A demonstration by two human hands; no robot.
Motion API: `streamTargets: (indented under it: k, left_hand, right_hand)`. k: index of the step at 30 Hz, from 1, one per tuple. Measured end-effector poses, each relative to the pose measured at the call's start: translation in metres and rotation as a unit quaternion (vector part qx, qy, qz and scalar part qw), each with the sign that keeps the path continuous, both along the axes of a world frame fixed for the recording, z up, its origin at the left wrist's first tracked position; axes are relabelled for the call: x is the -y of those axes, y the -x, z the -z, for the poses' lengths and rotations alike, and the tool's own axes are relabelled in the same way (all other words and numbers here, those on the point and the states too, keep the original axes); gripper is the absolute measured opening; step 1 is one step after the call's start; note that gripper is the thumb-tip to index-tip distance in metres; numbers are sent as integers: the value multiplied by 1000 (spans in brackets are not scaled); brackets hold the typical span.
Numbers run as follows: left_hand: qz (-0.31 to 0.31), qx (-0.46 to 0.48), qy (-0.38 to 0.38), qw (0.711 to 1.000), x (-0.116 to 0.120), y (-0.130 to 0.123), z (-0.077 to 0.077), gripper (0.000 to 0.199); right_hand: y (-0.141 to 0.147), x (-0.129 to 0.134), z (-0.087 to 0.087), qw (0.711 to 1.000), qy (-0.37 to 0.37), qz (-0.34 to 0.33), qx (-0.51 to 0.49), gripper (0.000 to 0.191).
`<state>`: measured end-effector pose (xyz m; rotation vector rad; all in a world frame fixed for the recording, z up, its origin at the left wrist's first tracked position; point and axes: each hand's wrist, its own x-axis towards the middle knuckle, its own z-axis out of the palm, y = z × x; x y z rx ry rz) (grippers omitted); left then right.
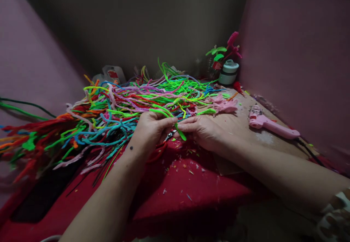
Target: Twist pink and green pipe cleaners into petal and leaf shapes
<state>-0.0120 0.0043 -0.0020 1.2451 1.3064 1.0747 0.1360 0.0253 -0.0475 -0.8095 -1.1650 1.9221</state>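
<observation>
My left hand [154,126] and my right hand [199,129] meet near the middle of the view, fingertips close together. Between them is a bright green pipe cleaner [181,133], bent, with one end pointing down toward me. Both hands pinch it; part of it runs back over the left fingers. Scissors [170,135] with red handles lie just below the left fingers, partly hidden by that hand. Behind the hands spreads a big heap of pipe cleaners [142,96] in green, red, pink, blue, orange and purple.
A pink glue gun [276,127] with a black cord rests on the board [240,125] at right. Farther back stands a pale lidded jar [229,72] beside pink and green fuzzy flowers [232,43]. Small clippings lie on the red cloth [175,187]. A dark flat object [41,198] is at left.
</observation>
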Motion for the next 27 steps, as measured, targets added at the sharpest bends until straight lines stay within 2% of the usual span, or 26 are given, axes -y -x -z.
streamTargets:
  k: [5,9,13,15,16,18,21,24,26,27]
  left_hand:
    - [-8,-11,5,1000,1,-3,-1,30]
    - [-11,-72,-19,997,4,-6,-5,22]
    - [33,-154,-27,987,6,-4,-10,20]
    - [53,-194,-65,978,5,-1,-7,18]
    - [54,-220,-111,968,4,1,-5,16]
    - [46,-294,-246,922,1,6,2,13]
    - [37,-420,-434,796,-4,13,10,17]
    - [34,-515,-524,677,-4,17,7,17]
    - [36,-557,-549,622,-1,17,2,14]
    - [42,-574,-550,605,1,16,-1,13]
  right_hand:
    - [1,1,0,1000,2,15,13,8]
    - [2,1,2,999,-26,30,7,8]
    - [1,-2,2,998,-21,46,-27,7]
    - [0,-4,2,998,-17,60,-28,7]
    - [0,-5,1,997,-17,64,-27,7]
    - [0,-5,0,997,-23,65,-22,7]
    - [-1,-4,-3,998,-27,60,-13,6]
    - [-2,-4,-8,999,-22,42,2,8]
    - [-4,-5,-11,999,-39,25,13,7]
    - [-5,-5,-13,998,-58,18,21,6]
